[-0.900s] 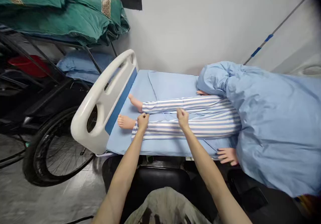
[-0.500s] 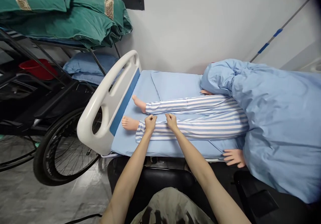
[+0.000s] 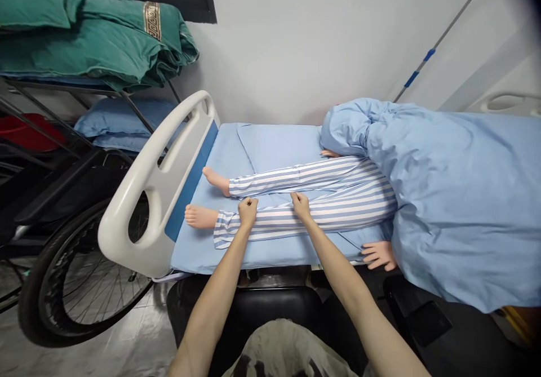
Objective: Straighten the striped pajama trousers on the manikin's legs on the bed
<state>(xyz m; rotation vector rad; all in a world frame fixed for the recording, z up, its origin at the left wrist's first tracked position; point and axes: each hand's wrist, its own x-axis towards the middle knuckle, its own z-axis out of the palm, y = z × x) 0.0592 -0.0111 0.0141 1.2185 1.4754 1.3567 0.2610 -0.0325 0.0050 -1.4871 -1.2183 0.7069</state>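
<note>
A mannequin in blue-and-white striped trousers (image 3: 338,214) lies on a bed with light-blue sheets. Its bare feet (image 3: 202,217) point to the left. My left hand (image 3: 247,212) is closed in a fist over the nearer trouser leg, between shin and ankle. Farther right, above the same leg near the knee, my right hand (image 3: 300,205) is also closed. Both sit close to the leg's inner edge; whether they grip any cloth is hidden by the fingers. A light-blue quilt (image 3: 460,196) covers the upper body, and a mannequin hand (image 3: 379,254) sticks out below it.
The white footboard (image 3: 122,196) rises at the bed's left end. A wheelchair wheel (image 3: 80,287) stands beside it. Folded green blankets (image 3: 105,44) lie on a rack above blue pillows (image 3: 122,119). A black chair (image 3: 279,309) is in front of me.
The view has shifted, so the bed appears farther left. My hands have moved apart and slid rightward relative to the trouser leg, the right hand more. Both stay closed.
</note>
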